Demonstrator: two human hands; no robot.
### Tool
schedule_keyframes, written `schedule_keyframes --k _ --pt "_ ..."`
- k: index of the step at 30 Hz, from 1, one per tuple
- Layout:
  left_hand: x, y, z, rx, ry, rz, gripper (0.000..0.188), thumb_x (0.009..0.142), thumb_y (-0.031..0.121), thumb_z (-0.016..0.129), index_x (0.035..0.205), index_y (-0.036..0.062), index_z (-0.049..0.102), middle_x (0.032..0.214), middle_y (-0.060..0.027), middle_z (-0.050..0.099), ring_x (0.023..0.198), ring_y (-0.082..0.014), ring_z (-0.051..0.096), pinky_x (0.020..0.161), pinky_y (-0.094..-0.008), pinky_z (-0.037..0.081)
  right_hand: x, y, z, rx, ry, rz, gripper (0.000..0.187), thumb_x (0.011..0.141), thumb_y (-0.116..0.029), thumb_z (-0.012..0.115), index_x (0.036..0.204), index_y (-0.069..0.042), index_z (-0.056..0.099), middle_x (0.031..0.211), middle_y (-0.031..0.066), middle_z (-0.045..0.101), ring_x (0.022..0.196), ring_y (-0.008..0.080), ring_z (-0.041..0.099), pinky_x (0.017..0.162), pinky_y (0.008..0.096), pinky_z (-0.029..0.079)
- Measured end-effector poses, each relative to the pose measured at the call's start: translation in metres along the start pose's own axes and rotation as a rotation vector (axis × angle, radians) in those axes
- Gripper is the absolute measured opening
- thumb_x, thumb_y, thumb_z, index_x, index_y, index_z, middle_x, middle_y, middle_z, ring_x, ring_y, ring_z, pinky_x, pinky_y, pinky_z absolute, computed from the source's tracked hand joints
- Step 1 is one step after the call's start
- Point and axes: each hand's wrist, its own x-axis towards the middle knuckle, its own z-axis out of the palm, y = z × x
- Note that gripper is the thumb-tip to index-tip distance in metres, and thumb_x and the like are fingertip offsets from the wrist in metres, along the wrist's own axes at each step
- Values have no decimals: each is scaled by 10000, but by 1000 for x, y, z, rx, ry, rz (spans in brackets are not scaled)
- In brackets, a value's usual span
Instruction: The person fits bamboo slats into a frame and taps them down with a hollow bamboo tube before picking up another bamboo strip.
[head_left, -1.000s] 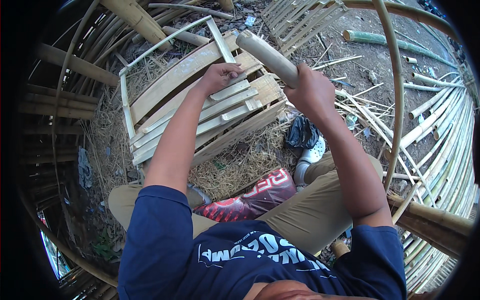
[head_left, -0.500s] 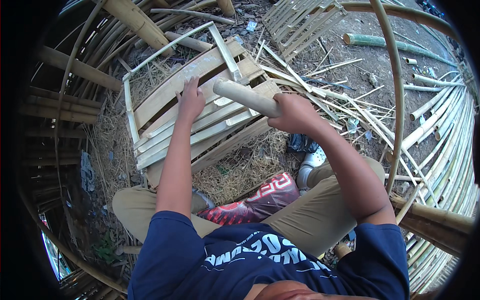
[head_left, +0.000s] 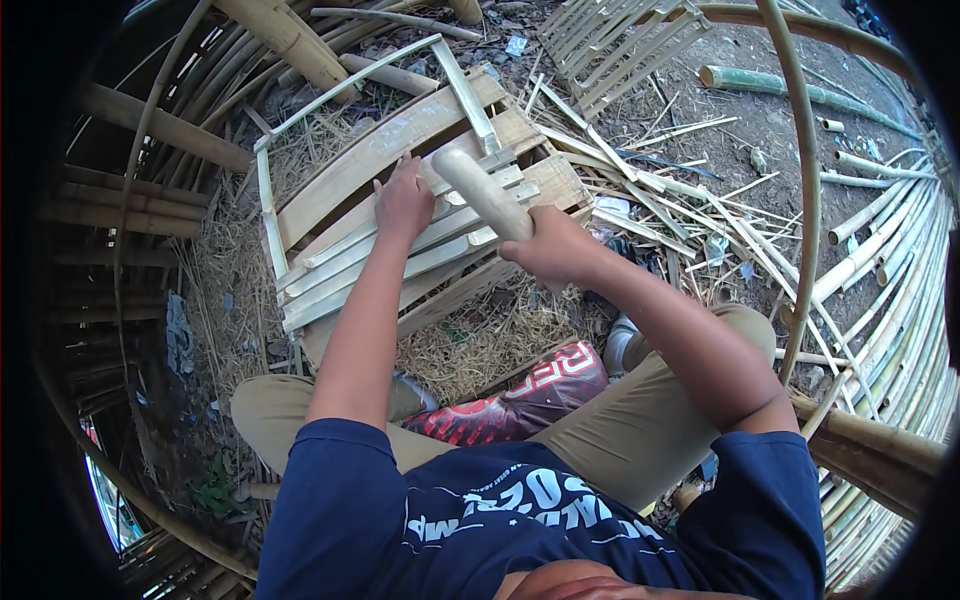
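Observation:
My right hand (head_left: 552,246) is wrapped round a thick, pale wooden club (head_left: 484,194), raised above the slats with its rounded end up and to the left. My left hand (head_left: 404,204) rests on the split bamboo slats (head_left: 350,262), fingers stretched forward and thumb apart. These slats lie side by side across a low platform of wooden planks (head_left: 350,190). A thin bamboo frame (head_left: 464,95) runs round the far and left sides of the slats. The club and my hands hide part of the slats' right ends.
A finished-looking slatted bamboo panel (head_left: 610,50) lies at the back. Loose bamboo strips (head_left: 680,205) are scattered to the right, near a curved upright pole (head_left: 800,180). Bamboo poles (head_left: 890,250) are piled at far right. A red and black printed cloth (head_left: 540,395) lies between my legs.
The club has tilted more upright as my right hand moved slightly left and down. The whole scene has shifted a little rightward; my left hand stays on the slats.

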Motion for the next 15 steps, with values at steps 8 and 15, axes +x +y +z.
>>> schedule_keyframes --k 8,15 --pt "0 9 -3 -70 44 0 511 986 201 413 1464 101 563 1617 -112 457 1477 -282 451 1262 -580 233 -1 -11 0 525 -243 280 543 888 -242 750 1230 135 561 858 143 641 589 232 660 493 379 557" --pt "0 11 -3 -56 42 3 507 987 204 409 1456 94 568 1615 -110 459 1466 -294 464 1261 -577 241 0 -13 -1 585 -265 280 538 909 -251 744 1231 132 547 836 139 637 598 232 665 501 379 562"
